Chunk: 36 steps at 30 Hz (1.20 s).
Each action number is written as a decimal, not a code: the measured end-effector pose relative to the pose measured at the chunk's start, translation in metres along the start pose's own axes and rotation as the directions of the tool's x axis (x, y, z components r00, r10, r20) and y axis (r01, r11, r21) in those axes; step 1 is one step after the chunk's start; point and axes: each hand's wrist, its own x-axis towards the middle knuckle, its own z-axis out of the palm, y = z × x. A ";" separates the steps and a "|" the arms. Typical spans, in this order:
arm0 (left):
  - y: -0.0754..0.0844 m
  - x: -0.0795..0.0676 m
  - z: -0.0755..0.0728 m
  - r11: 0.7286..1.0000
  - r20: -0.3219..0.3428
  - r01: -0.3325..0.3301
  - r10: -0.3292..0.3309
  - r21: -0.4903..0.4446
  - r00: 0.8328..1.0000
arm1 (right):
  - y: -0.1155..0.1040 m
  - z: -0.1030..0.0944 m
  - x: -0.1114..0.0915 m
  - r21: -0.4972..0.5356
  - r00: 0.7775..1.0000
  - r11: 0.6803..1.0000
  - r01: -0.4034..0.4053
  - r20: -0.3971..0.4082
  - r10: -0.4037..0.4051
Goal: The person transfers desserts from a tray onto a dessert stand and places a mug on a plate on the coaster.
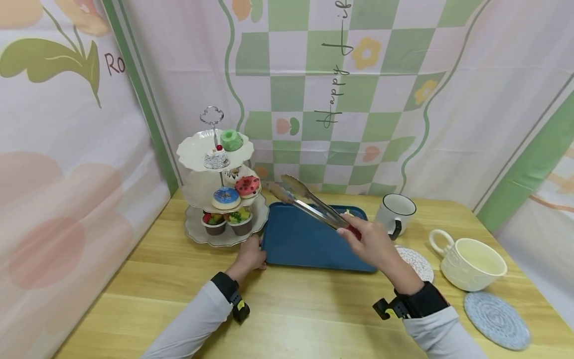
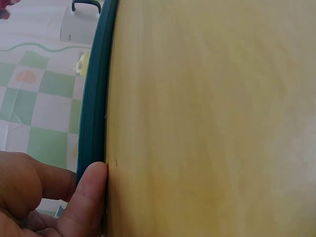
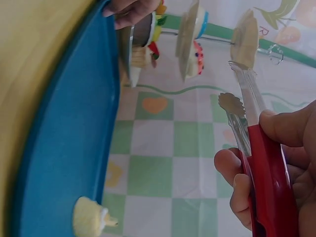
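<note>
My right hand [image 1: 372,243] holds red-handled metal tongs [image 1: 316,212] above the blue tray [image 1: 298,242]. In the right wrist view the tong tips are spread, with nothing between them. A pale yellow pastry with a white top [image 3: 88,217] sits on the tray near its right end, mostly covered by my right hand in the head view. At the tray's left edge my left hand [image 1: 250,255] pinches the rim, its fingertips right on the side in the left wrist view. Beside that hand stands a three-tier dessert stand [image 1: 193,155].
On the stand are a green ring cake [image 1: 231,140], a blue-topped donut [image 1: 226,197], a pink one [image 1: 247,186] and fruit cups [image 1: 240,222]. To the right are a white mug [image 1: 394,212], a cream cup [image 1: 471,267], a speckled coaster [image 1: 417,264] and a blue-grey coaster [image 1: 497,320].
</note>
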 end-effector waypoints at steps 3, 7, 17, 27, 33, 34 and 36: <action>0.000 0.000 0.001 1.000 0.000 -0.002 0.002 -0.003 1.000 | 0.006 0.001 -0.009 -0.004 0.999 0.999 -0.040 0.011 0.040; -0.002 0.001 0.001 1.000 0.003 0.003 -0.003 0.011 1.000 | 0.013 0.000 -0.020 -0.017 0.996 0.996 -0.083 0.028 0.084; -0.001 0.000 0.002 1.000 0.000 0.012 -0.012 -0.003 1.000 | 0.028 -0.006 -0.043 -0.056 0.977 0.979 -0.198 0.072 0.202; 0.001 0.000 0.001 1.000 -0.001 0.013 -0.013 0.010 1.000 | 0.043 -0.011 -0.063 -0.107 0.970 0.967 -0.233 0.048 0.239; 0.002 -0.001 0.000 1.000 0.002 0.007 -0.007 -0.001 1.000 | 0.050 -0.014 -0.069 -0.150 0.972 0.961 -0.232 0.008 0.236; 0.002 -0.001 0.000 1.000 0.003 0.007 -0.007 -0.001 1.000 | 0.051 -0.014 -0.071 -0.155 0.970 0.959 -0.238 0.005 0.241; 0.003 -0.001 0.000 1.000 0.002 0.009 -0.009 0.006 1.000 | 0.054 -0.016 -0.073 -0.162 0.967 0.954 -0.252 0.004 0.256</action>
